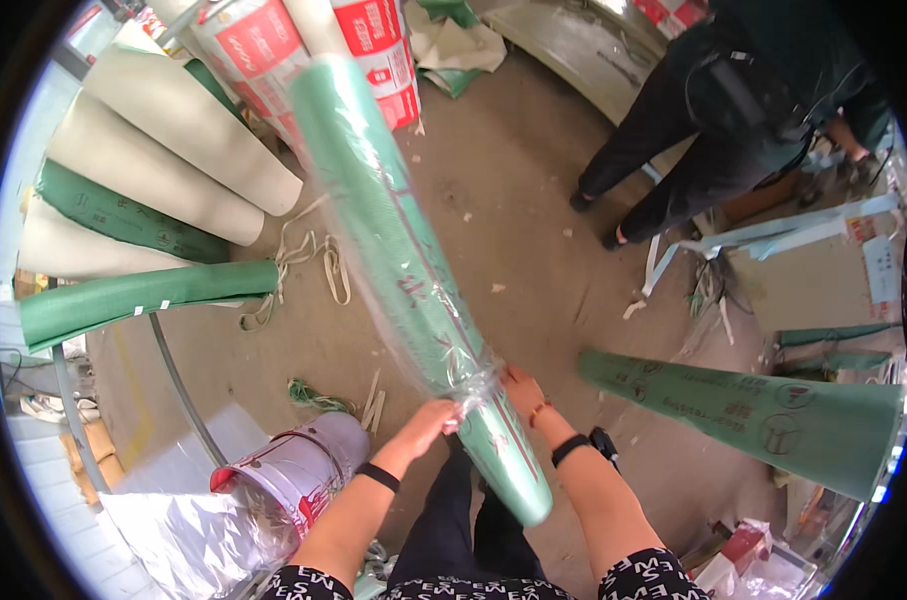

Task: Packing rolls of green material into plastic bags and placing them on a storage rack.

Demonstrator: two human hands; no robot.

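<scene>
A long green roll (394, 230) wrapped in clear plastic film slants from the far left of centre down to my legs. At its near part the film is bunched into a crinkled band (474, 385). My left hand (440, 417) is closed on this plastic film at the roll's left side. On the opposite side my right hand (520, 387) grips the film too, its fingers partly hidden. Past the band, the roll's near end (524, 500) hangs between my forearms. A pale tube continues beyond its far end.
White and green rolls (164, 170) stand at left; another green roll (744, 415) stands at right. A purple-grey bucket (314, 465) is by my left arm. Red-and-white sacks (264, 60) stand far left. A person in dark clothes (714, 120) stands far right. Cords (299, 260) lie about.
</scene>
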